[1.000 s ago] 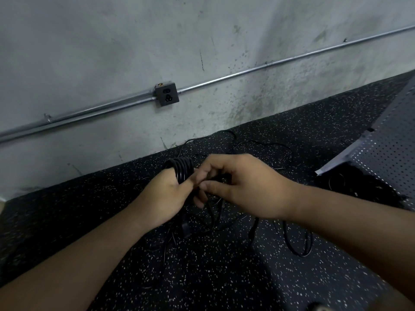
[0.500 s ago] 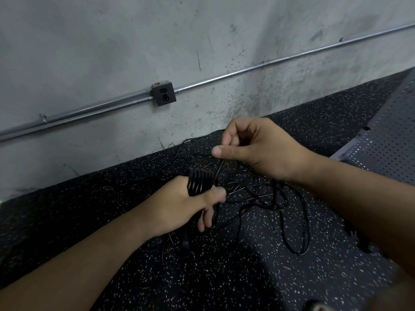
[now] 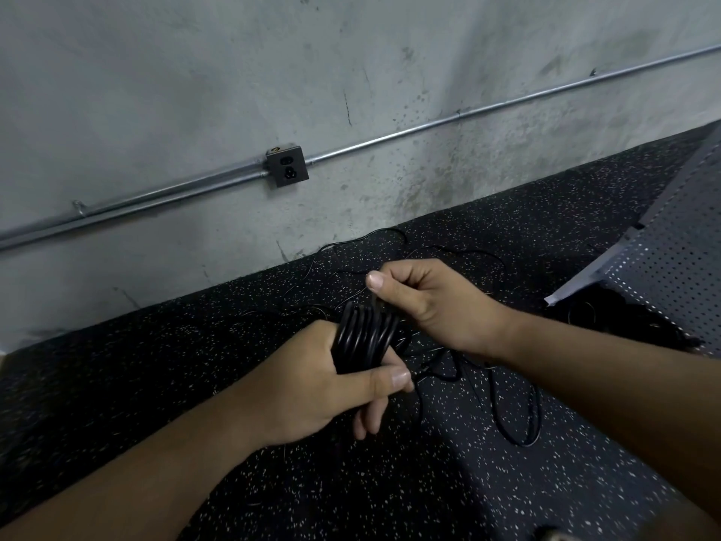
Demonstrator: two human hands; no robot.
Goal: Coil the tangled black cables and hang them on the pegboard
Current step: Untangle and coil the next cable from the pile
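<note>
Gripping the coil of black cable in the left hand, fingers and thumb wrapped tight round its loops; pinching the next length of loose cable just above in the right hand, between thumb and curled forefinger; lay each turn beside the last; draw slack slowly from the tangle on the floor beyond; hang on the pegboard, far right.
</note>
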